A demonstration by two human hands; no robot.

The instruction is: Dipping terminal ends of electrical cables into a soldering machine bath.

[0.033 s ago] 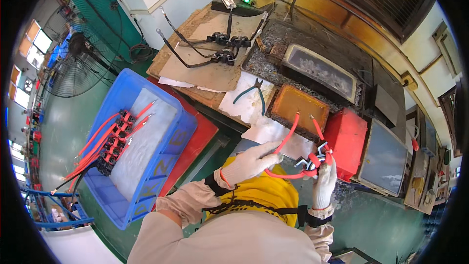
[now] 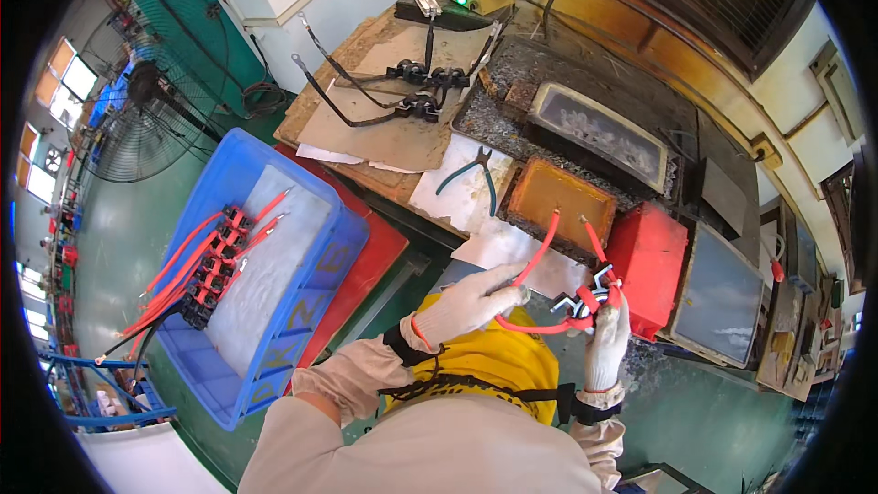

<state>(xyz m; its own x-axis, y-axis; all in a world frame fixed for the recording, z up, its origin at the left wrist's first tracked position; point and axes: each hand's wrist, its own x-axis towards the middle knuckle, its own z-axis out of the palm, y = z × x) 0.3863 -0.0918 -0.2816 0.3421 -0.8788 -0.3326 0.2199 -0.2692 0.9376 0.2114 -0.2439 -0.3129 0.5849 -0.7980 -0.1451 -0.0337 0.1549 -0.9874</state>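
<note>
My left hand (image 2: 471, 306), in a white glove, pinches a thick red cable (image 2: 543, 252) that bends in a loop. The cable belongs to a small assembly with black and bare metal parts (image 2: 585, 302), which my gloved right hand (image 2: 605, 349) grips from its near right side. Some of that assembly is hidden by the fingers. Two cable ends point away from me, their tips over a shallow tray of amber-brown material (image 2: 576, 190). Blue-handled cutting pliers (image 2: 479, 171) lie open on white paper left of the tray.
A red box (image 2: 649, 265) stands right of the tray. Behind is a framed metal basin (image 2: 599, 133). Black cable assemblies (image 2: 416, 96) rest on cardboard at the bench's far left. A blue crate (image 2: 320, 252) on my left carries several red cable assemblies (image 2: 215, 265). A fan (image 2: 151, 82) stands beyond.
</note>
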